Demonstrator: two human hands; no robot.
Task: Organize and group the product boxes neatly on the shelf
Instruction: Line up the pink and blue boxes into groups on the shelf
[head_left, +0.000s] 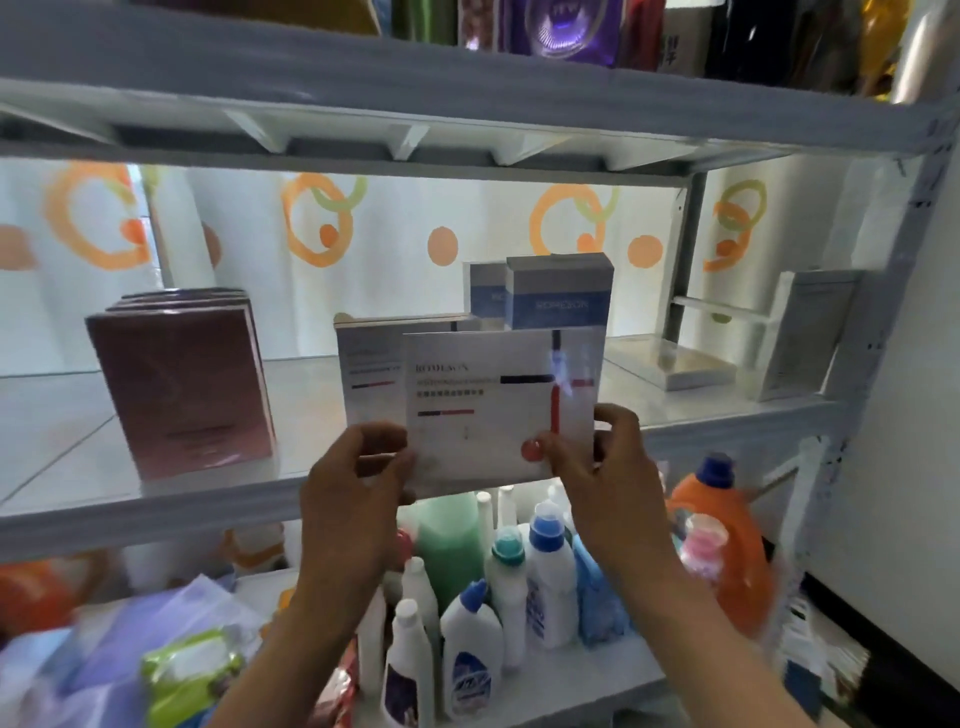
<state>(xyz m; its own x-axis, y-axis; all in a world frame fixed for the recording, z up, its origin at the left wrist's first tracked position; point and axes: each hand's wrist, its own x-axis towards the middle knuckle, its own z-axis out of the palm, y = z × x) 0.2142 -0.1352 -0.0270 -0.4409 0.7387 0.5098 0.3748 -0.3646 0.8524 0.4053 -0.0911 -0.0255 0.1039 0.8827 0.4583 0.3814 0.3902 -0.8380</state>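
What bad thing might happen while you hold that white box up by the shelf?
Both hands, left hand and right hand, pinch only the white box by its bottom corners, so it might tip or slip onto the bottles below. Pushed in, it may knock the matching box behind it.

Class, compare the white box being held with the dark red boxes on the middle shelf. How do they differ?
The white box is gripped by both hands, left hand and right hand, in front of the shelf; the red boxes stand on it untouched. The white box is pale with red and dark stripes; the red boxes are plain maroon. Both are rectangular boxes, upright.
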